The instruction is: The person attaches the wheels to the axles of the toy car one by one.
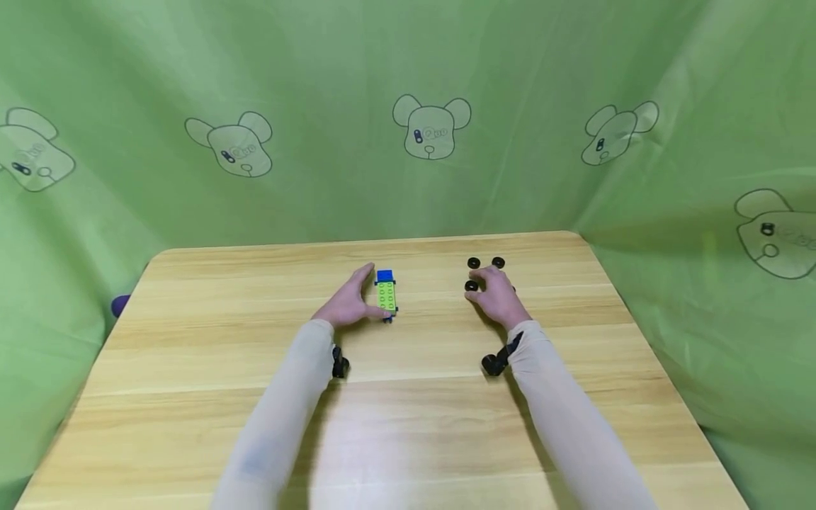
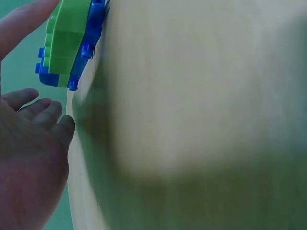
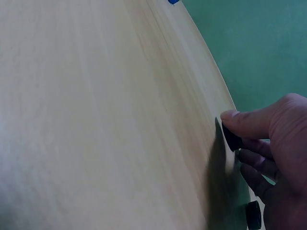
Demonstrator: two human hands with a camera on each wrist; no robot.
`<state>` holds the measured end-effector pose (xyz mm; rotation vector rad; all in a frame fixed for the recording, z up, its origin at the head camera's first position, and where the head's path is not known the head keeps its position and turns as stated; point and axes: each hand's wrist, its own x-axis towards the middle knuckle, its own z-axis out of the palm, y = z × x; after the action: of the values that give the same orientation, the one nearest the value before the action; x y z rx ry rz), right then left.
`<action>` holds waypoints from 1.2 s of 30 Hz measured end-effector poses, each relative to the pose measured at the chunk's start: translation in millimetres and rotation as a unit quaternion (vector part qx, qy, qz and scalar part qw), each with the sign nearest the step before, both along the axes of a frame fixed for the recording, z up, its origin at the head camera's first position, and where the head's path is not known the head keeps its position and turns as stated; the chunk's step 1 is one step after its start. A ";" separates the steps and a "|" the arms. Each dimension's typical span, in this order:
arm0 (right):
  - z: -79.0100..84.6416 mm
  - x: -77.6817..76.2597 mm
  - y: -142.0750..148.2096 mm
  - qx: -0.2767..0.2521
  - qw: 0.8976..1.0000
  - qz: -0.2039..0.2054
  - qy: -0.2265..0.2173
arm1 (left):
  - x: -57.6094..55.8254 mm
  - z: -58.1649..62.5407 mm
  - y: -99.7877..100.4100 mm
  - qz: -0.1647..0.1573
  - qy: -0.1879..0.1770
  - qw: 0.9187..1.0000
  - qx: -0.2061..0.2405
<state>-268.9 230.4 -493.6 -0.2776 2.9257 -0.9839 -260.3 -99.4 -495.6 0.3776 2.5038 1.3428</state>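
Observation:
A toy car base of building bricks (image 1: 386,294), lime green on top with blue parts, lies lengthwise on the wooden table. Beside it, my left hand (image 1: 349,303) is spread, its thumb over the near end and its fingers along the left side. The left wrist view shows the green and blue bricks (image 2: 69,43) between thumb and fingers, with the fingers apart from them. My right hand (image 1: 497,296) pinches a small black toy wheel (image 1: 471,286) between thumb and fingers. Seen from the right wrist, that wheel (image 3: 232,138) stands tilted on edge under the thumb.
Two more black wheels, a left one (image 1: 474,263) and a right one (image 1: 499,262), lie just beyond my right hand. Another wheel (image 1: 513,288) is mostly hidden by that hand. A green curtain (image 1: 331,184) hangs behind the table's far edge.

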 end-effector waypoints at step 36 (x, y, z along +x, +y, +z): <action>7.7 11.6 -2.5 -0.027 0.999 0.010 0.023 | 2.7 2.6 12.5 0.009 0.031 0.999 0.006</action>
<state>-257.3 227.9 -485.9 -0.3347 2.9358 -1.0686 -257.6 -86.9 -492.9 0.4072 2.5558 1.3745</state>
